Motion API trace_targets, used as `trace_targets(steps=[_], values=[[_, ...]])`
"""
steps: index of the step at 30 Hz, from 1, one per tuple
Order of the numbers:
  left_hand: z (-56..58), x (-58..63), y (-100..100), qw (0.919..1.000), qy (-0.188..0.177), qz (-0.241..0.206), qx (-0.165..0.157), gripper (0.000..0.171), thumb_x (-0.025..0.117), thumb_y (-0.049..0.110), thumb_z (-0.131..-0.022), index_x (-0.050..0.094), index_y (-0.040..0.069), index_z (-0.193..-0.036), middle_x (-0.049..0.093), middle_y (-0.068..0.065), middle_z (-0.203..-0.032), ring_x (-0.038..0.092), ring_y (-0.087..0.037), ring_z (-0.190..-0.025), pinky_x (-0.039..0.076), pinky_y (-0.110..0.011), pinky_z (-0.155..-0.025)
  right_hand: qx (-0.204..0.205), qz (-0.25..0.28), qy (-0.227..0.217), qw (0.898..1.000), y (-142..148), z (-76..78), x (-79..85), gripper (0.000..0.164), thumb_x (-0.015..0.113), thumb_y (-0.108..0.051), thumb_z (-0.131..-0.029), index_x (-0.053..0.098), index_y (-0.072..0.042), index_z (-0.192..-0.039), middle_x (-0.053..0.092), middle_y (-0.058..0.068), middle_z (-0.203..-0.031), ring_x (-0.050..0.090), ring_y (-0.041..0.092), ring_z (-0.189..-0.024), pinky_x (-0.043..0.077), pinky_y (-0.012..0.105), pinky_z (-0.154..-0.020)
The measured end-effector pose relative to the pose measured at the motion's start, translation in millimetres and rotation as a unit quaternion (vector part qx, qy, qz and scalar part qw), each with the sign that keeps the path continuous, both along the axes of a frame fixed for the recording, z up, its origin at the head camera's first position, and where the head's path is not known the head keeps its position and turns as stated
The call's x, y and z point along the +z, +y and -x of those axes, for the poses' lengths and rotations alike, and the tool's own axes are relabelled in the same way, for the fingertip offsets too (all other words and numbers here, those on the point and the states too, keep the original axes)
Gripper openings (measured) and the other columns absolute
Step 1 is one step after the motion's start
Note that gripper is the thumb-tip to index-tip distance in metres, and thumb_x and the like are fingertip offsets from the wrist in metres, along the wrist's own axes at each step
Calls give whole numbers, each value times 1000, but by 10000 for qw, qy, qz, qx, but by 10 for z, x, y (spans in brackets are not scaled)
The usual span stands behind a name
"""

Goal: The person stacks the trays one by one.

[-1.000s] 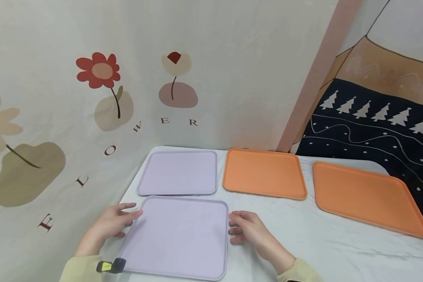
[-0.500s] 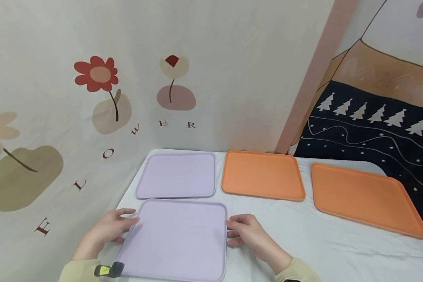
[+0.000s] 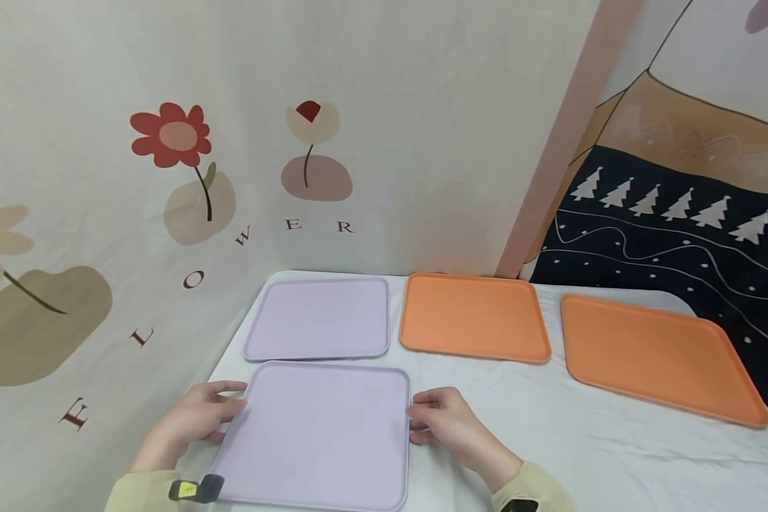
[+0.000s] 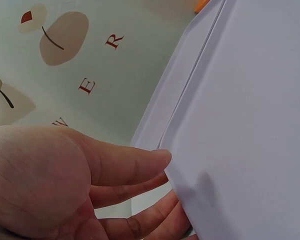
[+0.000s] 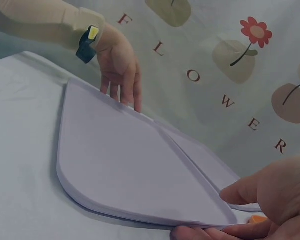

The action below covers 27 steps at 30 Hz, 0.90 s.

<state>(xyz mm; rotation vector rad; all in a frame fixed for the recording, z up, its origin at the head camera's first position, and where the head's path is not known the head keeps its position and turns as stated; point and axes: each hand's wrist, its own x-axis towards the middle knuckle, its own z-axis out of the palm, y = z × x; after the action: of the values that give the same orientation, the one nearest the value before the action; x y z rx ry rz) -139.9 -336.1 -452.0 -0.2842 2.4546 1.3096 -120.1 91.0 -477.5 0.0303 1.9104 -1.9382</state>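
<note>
A pale purple tray lies flat at the front of the white-covered table, between both hands. My left hand grips its left edge. In the left wrist view the thumb of that hand touches the rim while the fingers reach down along the edge, their tips partly hidden. On the opposite side my right hand holds the right edge. The right wrist view has this hand with its thumb above the rim and its fingers low against the border. The tray's near edge looks thick there.
A second purple tray lies directly behind, almost touching the first. Two orange trays, one in the middle and one at the right, rest on the white cloth. A flower-printed curtain hangs along the back and left.
Both hands have come in slightly against the front purple tray's sides, the right thumb now meeting the rim. The trays keep their places; the head view has shifted a little.
</note>
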Motion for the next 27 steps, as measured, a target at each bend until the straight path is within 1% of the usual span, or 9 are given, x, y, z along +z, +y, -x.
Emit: trace_targets(steps=[4,9,11,17,23,27], values=[[-2,-6,-12,10000,31,-54,-6,48,66,9,-102,52,-13,-142,69,-25,-120,69,-35,-109,65,-48,-75,-25,-66,113,9999,-24,-2,-11,43,68,5,-95,51,26,-129,61,19,-104,71,24,-88,67,39,-81],[5,-27,-28,10000,13,-38,6,47,67,2,-100,53,-14,-141,69,-25,-117,69,-29,-100,65,-50,-76,-39,-403,310,9987,-53,-6,-20,34,70,12,-92,58,23,-123,61,16,-99,69,18,-84,67,36,-78],[8,-36,-34,10000,10,5,-25,47,67,0,-99,53,-14,-141,68,-26,-118,69,-28,-100,65,-50,-76,-63,-550,418,9976,-61,-4,-28,33,71,14,-91,60,22,-120,62,15,-97,68,17,-82,67,36,-77],[25,-60,-35,9999,27,114,-48,48,67,-6,-95,54,-15,-140,67,-26,-118,68,-29,-100,66,-49,-75,-123,-764,719,9944,-88,-11,-41,33,72,15,-86,62,23,-116,65,15,-93,68,17,-80,67,35,-74],[41,-90,-44,9997,-28,237,12,48,66,-9,-94,55,-14,-140,68,-22,-116,69,-28,-99,65,-47,-73,-171,-869,826,9926,-118,-25,-38,33,73,16,-85,63,22,-116,67,15,-92,68,17,-79,67,33,-72],[44,-102,-46,9997,25,246,11,48,66,-10,-94,55,-13,-140,68,-21,-115,69,-26,-97,65,-45,-72,-227,-956,902,9911,-134,-34,-43,33,72,16,-85,64,22,-116,67,14,-92,68,17,-79,66,32,-71]])
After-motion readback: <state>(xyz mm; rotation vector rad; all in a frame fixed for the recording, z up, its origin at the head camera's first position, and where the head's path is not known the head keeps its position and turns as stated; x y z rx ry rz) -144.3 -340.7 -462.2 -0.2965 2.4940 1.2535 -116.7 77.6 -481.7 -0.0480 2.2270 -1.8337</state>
